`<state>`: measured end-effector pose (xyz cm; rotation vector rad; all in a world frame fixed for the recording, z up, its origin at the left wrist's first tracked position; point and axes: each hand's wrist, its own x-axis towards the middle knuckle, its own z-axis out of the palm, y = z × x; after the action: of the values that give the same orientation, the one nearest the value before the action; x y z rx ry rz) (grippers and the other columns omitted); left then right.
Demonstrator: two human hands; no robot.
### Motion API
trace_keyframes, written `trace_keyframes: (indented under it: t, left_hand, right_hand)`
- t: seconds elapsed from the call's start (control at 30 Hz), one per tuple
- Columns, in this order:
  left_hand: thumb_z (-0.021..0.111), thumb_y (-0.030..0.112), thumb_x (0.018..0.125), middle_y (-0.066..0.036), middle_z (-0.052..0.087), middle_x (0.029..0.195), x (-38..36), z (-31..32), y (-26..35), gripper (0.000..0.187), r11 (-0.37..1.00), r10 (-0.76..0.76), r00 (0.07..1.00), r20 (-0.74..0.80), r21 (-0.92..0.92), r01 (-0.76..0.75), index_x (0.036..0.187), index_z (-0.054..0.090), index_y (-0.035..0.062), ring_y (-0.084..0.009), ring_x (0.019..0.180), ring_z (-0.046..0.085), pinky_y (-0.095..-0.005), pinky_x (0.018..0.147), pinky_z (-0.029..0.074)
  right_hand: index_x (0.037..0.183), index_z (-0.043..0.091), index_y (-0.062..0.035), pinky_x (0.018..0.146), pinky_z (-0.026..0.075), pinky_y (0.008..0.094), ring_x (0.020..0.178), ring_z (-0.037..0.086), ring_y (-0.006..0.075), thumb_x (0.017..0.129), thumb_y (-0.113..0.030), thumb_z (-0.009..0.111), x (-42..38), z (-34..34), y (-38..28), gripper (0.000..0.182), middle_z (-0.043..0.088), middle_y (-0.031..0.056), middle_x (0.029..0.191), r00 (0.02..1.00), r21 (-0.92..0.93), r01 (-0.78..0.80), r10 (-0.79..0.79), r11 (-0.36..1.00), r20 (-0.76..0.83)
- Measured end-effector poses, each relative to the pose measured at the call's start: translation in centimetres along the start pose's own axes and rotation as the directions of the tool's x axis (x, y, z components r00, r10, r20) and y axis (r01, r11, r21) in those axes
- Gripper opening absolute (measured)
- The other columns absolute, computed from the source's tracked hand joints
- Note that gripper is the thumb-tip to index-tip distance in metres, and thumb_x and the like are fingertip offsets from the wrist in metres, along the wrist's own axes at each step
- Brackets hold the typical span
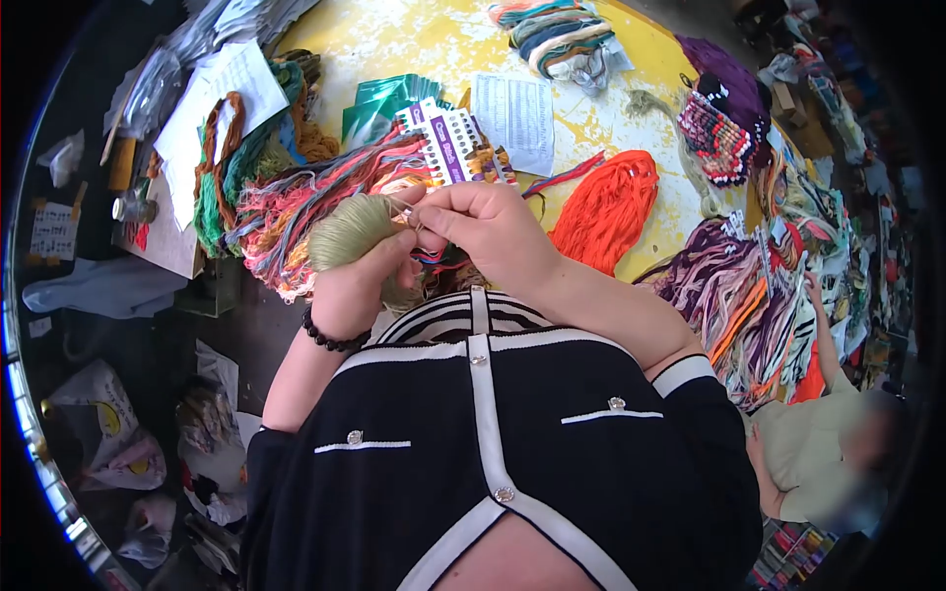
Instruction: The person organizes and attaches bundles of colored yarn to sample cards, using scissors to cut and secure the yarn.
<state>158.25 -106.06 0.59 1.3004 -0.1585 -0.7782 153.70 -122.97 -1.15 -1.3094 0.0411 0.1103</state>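
Fingers pinch green thread, with multicoloured strands and cards beyond, orange yarn to the right

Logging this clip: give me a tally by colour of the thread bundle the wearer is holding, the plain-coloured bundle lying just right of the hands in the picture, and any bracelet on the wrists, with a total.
Pale green thread bundle, in the left hand: 1
Orange-red thread bundle: 1
Black bracelet: 1
Total: 3
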Motion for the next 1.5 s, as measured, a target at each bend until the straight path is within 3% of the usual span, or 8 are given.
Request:
trace_keyframes:
  t: [0.2,0.47,0.57,0.7,0.8,1.2,1.37,1.5]
  left_hand:
    - [0.051,0.003,0.088,-0.003,0.063,0.086,0.1,-0.2,-0.4,0.045,0.998,0.044,0.998,0.051,-0.040,-0.042,0.133,0.044,0.0007,-0.0060,0.061,0.051,-0.0195,0.059,0.044]
    - [0.051,0.000,0.088,0.000,0.058,0.095,0.4,0.4,-1.5,0.050,0.977,0.080,0.995,0.059,0.195,-0.090,0.137,0.042,0.0077,-0.0046,0.063,0.051,-0.0185,0.057,0.045]
    - [0.053,0.003,0.089,0.000,0.060,0.104,0.3,0.3,-1.3,0.048,0.970,0.056,0.997,0.061,0.232,-0.068,0.136,0.041,0.0024,-0.0039,0.067,0.048,-0.0190,0.060,0.042]
    - [0.053,0.000,0.087,0.001,0.057,0.091,0.1,0.1,-1.0,0.050,0.987,0.036,0.998,0.046,0.153,-0.042,0.136,0.043,0.0069,-0.0041,0.062,0.051,-0.0182,0.056,0.044]
    - [0.053,0.002,0.087,0.000,0.059,0.090,0.1,-0.4,-1.1,0.047,0.994,0.032,0.997,0.064,0.104,-0.039,0.134,0.045,0.0042,-0.0047,0.062,0.052,-0.0189,0.056,0.044]
    - [0.056,0.010,0.089,-0.002,0.062,0.085,-0.2,-0.4,-1.7,0.029,0.996,0.080,0.996,-0.042,-0.042,-0.082,0.116,0.057,0.0001,-0.0062,0.058,0.052,-0.0209,0.053,0.043]
    - [0.061,0.018,0.090,0.000,0.061,0.078,-0.2,0.2,-2.1,0.018,0.974,0.162,0.965,-0.207,0.191,-0.122,0.100,0.062,0.0022,-0.0053,0.055,0.051,-0.0195,0.048,0.041]
    - [0.059,0.017,0.092,-0.001,0.062,0.080,-0.2,0.5,-2.6,0.018,0.981,0.181,0.954,-0.239,0.111,-0.158,0.101,0.063,0.0026,-0.0054,0.056,0.052,-0.0198,0.049,0.042]
  right_hand:
    - [0.093,0.064,0.0038,0.070,0.043,0.0204,0.074,0.053,0.0059,0.092,-0.010,0.054,-0.3,0.1,-0.2,0.017,0.060,0.0011,0.077,0.999,0.097,-0.034,0.033,0.995,0.004]
    - [0.091,0.066,0.0041,0.063,0.046,0.0214,0.068,0.057,0.0076,0.088,-0.009,0.059,-0.1,0.4,-0.2,0.015,0.065,0.0050,0.077,0.995,0.007,-0.098,0.098,0.995,0.027]
    - [0.084,0.064,0.0060,0.060,0.049,0.0234,0.065,0.063,0.0121,0.086,-0.005,0.059,-0.1,0.6,-0.3,0.013,0.066,0.0076,0.075,0.996,0.105,-0.090,0.091,0.990,-0.006]
    - [0.082,0.063,0.0063,0.061,0.050,0.0235,0.064,0.062,0.0116,0.087,-0.004,0.057,-0.3,0.6,-0.7,0.013,0.066,0.0070,0.077,0.998,0.150,-0.070,0.069,0.986,0.014]
    - [0.095,0.064,0.0032,0.069,0.045,0.0213,0.074,0.055,0.0062,0.090,-0.009,0.057,-0.4,0.5,-0.2,0.015,0.063,0.0023,0.083,0.997,0.143,-0.048,0.040,0.989,0.062]
    - [0.100,0.062,0.0029,0.073,0.044,0.0208,0.079,0.052,0.0039,0.092,-0.009,0.054,-0.8,0.9,0.0,0.016,0.061,-0.0004,0.086,0.999,0.145,-0.050,0.051,0.988,-0.005]
    - [0.100,0.061,0.0011,0.075,0.044,0.0204,0.080,0.052,0.0040,0.093,-0.010,0.053,-0.6,0.9,0.8,0.015,0.060,-0.0010,0.087,1.000,0.071,0.007,-0.006,0.997,-0.013]
    - [0.100,0.061,0.0010,0.076,0.045,0.0205,0.082,0.053,0.0044,0.093,-0.010,0.053,-0.8,1.1,0.5,0.015,0.061,-0.0007,0.089,1.000,0.025,0.011,-0.011,1.000,-0.028]
